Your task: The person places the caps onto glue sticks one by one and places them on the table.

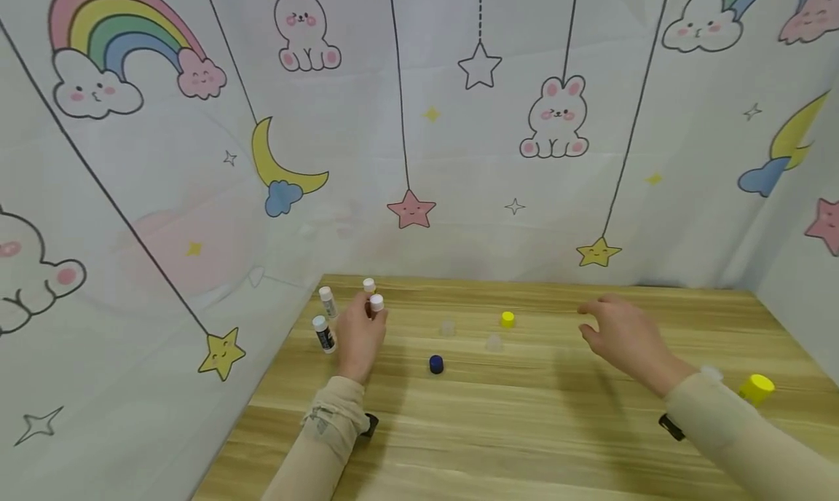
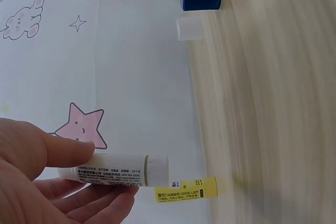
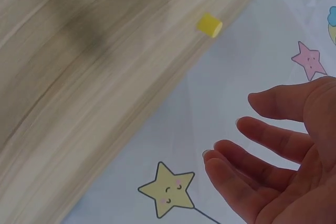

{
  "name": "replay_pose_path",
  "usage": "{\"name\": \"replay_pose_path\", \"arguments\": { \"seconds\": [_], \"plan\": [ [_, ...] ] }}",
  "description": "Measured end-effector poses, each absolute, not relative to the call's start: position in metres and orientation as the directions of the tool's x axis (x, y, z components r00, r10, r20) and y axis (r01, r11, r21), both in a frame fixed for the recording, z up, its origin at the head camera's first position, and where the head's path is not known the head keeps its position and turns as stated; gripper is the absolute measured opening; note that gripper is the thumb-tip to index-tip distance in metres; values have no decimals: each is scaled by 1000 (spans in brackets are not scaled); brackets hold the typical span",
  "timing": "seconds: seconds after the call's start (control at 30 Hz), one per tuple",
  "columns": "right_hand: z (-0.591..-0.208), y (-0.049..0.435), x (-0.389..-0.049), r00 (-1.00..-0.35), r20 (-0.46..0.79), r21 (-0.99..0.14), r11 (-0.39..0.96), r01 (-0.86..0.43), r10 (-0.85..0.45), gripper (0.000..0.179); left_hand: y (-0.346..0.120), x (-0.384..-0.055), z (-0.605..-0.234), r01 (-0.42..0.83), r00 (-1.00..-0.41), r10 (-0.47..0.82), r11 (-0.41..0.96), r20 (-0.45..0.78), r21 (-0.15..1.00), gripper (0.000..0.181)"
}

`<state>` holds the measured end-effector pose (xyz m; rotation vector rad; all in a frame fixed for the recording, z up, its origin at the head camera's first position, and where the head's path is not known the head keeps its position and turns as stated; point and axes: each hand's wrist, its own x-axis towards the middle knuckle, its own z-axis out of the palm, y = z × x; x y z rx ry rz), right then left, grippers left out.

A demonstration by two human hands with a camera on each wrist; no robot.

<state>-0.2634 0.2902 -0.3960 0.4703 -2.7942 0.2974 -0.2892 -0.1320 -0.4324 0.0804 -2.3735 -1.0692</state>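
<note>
In the left wrist view, my left hand (image 2: 79, 182) grips a white glue stick (image 2: 121, 170) with small printed text, thumb on one side and fingers curled on the other. Its white top (image 1: 376, 302) shows above the fingers in the head view. Close behind stands a yellow glue stick (image 2: 191, 190) with a white top. To the left of my left hand stand a white-topped tube (image 1: 328, 302) and a black-labelled tube (image 1: 324, 335). My right hand (image 1: 625, 337) hovers over the right part of the table, fingers apart and loosely bent, holding nothing.
A dark blue cap (image 1: 435, 364), a small yellow cap (image 1: 507, 319) and translucent caps (image 1: 494, 342) lie mid-table. Beside the right forearm are a larger yellow cap (image 1: 758, 389) and a clear piece (image 1: 711, 373). A printed cloth (image 1: 459, 246) backs the wooden table (image 1: 498, 443).
</note>
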Motion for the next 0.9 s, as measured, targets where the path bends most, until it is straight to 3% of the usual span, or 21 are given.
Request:
{"name": "replay_pose_path", "arguments": {
  "seconds": [0.53,0.9],
  "plan": [
    [-407,264,-275,-901,303,-189,907,-375,-309,27,-120,-281,-420,231,-851,-186,706,490,670,23],
    [-412,243,-281,-906,281,-255,885,-390,-318,28,-116,-279,-420,271,-845,-148,710,514,650,27]
  ]
}}
